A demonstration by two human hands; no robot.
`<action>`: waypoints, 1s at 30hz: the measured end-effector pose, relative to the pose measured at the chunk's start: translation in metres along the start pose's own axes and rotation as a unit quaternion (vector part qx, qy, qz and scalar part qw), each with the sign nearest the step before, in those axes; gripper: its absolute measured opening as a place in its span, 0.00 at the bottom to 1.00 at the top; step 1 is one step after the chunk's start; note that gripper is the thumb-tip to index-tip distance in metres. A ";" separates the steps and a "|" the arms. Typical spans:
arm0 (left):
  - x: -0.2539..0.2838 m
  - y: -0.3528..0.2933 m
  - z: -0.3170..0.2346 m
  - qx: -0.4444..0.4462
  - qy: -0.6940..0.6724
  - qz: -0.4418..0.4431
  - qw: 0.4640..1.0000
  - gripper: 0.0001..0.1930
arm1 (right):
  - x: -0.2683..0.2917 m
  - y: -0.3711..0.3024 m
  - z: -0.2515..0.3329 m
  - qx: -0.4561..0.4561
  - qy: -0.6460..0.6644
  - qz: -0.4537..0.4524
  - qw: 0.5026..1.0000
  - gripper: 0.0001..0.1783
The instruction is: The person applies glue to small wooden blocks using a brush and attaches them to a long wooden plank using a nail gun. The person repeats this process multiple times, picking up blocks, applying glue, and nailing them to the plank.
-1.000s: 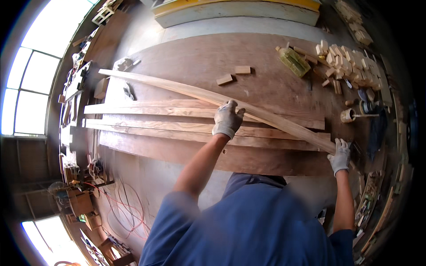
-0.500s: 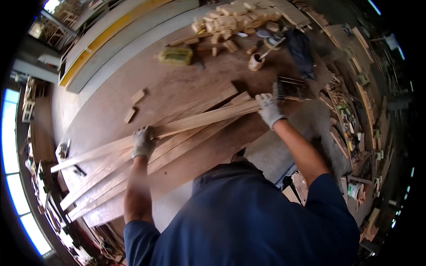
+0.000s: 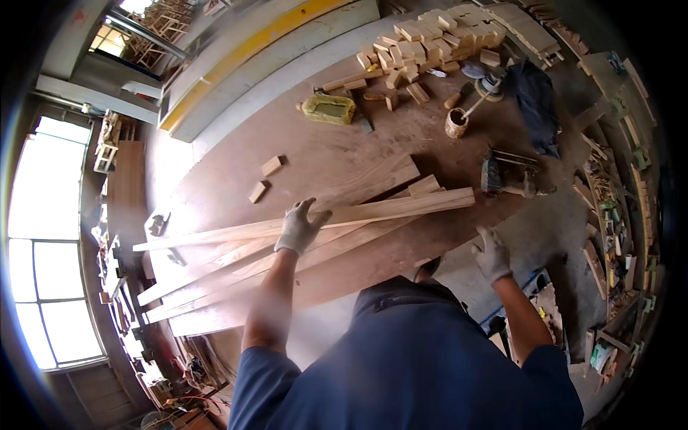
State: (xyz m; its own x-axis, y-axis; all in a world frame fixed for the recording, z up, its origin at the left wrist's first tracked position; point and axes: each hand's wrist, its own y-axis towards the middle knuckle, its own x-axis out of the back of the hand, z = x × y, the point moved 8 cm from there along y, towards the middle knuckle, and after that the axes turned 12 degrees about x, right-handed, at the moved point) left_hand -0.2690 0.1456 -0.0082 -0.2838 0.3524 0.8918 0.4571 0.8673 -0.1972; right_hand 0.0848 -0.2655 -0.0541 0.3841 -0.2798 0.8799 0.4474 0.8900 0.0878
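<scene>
My left hand (image 3: 299, 228), in a light work glove, is over the middle of a long, narrow wooden plank (image 3: 401, 208). Its thumb and fingers are spread, and they seem to touch the plank's upper side. The plank lies slantwise on top of several other boards, among them a wider board (image 3: 373, 180) behind it and a long strip (image 3: 215, 285) nearer me. My right hand (image 3: 492, 258), gloved too, hangs apart from the wood beyond the plank's right end, over the table's near edge. Its fingers are loosely parted with nothing between them.
Two small wood blocks (image 3: 271, 166) lie behind the planks. Farther back are a yellowish container (image 3: 328, 109), a pot with a brush (image 3: 456, 125) and a heap of wood blocks (image 3: 430, 43). At right sit a dark tool (image 3: 491, 175) and a dark cloth (image 3: 534, 107).
My right hand has let go of the plank's right end and drawn back toward me. My left hand's fingers have spread. The whole view has shifted, with the scene lower and farther right.
</scene>
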 end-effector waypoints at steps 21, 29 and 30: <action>-0.065 0.264 -0.019 -0.059 0.194 -0.053 0.978 0.18 | -0.127 -0.431 0.091 -0.668 0.182 0.077 0.718 0.22; -0.042 0.265 -0.034 -0.073 0.155 -0.084 0.982 0.13 | -0.145 -0.414 0.090 -0.662 0.233 0.060 0.710 0.21; -0.038 0.259 -0.034 -0.075 0.142 -0.092 0.983 0.12 | -0.142 -0.410 0.083 -0.652 0.227 0.075 0.720 0.20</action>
State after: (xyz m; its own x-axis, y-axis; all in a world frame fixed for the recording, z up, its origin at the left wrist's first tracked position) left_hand -0.1115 0.3446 -0.0796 -0.1361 0.0640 0.9886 0.5461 0.8374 0.0209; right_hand -0.2203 -0.5610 -0.1767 0.5995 -0.5682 0.5637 0.6369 -0.0878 -0.7659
